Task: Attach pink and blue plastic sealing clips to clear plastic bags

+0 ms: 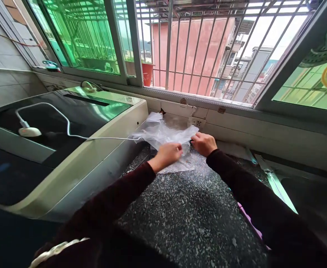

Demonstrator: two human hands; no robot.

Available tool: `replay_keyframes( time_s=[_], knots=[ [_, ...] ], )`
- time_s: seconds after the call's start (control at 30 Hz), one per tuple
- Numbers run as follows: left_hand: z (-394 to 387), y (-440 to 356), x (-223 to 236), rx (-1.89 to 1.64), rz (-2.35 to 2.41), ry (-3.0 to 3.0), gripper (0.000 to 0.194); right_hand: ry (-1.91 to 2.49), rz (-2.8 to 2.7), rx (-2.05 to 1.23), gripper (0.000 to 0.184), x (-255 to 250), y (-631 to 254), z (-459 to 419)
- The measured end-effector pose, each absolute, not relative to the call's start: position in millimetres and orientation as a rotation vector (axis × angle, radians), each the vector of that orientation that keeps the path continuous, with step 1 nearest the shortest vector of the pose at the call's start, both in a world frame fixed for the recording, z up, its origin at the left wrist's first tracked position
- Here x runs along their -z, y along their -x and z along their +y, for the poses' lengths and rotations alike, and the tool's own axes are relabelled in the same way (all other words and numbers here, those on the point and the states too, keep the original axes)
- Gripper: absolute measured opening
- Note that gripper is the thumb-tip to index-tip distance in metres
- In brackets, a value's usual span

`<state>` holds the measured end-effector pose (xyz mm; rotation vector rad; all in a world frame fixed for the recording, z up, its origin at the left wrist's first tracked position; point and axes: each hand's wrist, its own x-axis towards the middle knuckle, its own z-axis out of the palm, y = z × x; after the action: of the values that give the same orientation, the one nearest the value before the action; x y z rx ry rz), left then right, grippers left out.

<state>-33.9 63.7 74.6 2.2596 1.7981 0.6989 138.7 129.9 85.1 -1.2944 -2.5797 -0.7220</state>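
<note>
- The crumpled sheet of thin, translucent white plastic [162, 136] lies just above the middle of the frame, spread unevenly on the counter; whether it is a bag or a loose sheet cannot be told.
- The person's right hand [205, 143] is at the plastic's right edge, thumb and fingers closed on it in what looks like a pinch.
- The left hand [167, 154] is in front of the plastic, fingers curled together — whether they clamp any of it cannot be told.
- The step in hand seems to be handling the plastic by its edge, both hands close together. The next move seems to call for a sure fingertip hold and light force, as such thin film may slip or tear.
- Beneath and around it is the dark, white-speckled stone countertop [180, 201], running to the bottom of the frame.
- A thin white cable [107, 138] reaches the plastic's left side from a rounded white plastic device [29, 131] on the cream-edged appliance with a dark glossy lid [118, 130], left of frame — a snag there looks possible.
- Behind the plastic, a white wall socket [197, 122] is set below the window.
- At the right edge is a dark sink basin [308, 193].
- In the upper part of the frame, a red plant pot [147, 73] stands by metal window bars [169, 44], a pink wall [197, 52] beyond.
</note>
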Motion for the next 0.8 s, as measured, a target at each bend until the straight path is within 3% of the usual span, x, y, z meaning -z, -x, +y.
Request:
replay_keyframes(
  time_s=[0.1, 0.23, 0.33, 0.5, 0.63, 0.8],
  knots=[
    [73.3, 77.4, -77.2, -0.711, 2.058, -2.260, 0.024, 1.107, -2.681, 0.747, 0.024, -84.3, -110.6, 127.0],
    [95.7, 90.1, -62.8, -0.800, 1.993, -2.246, 0.034, 1.079, -2.678, 0.753, 0.024, -77.3, -93.3, 127.0],
    [110.1, 84.3, -59.1, -0.904, 1.958, -2.164, 0.021, 1.092, -2.641, 0.769, 0.026, -76.1, -98.3, 122.6],
    [109.4, 87.6, -65.9, -1.181, 1.912, -1.964, 0.023, 1.077, -2.470, 0.835, 0.027, -79.6, -143.6, 94.6],
    [79.8, 92.8, -61.4, -1.585, 1.513, -1.570, 0.018, 0.879, -2.293, 0.879, 0.021, -73.5, -192.6, 52.4],
    [42.3, 84.5, -42.0, -1.634, 1.379, -1.447, 0.021, 0.842, -2.229, 0.790, 0.015, -52.6, -237.2, -6.1]
  ],
)
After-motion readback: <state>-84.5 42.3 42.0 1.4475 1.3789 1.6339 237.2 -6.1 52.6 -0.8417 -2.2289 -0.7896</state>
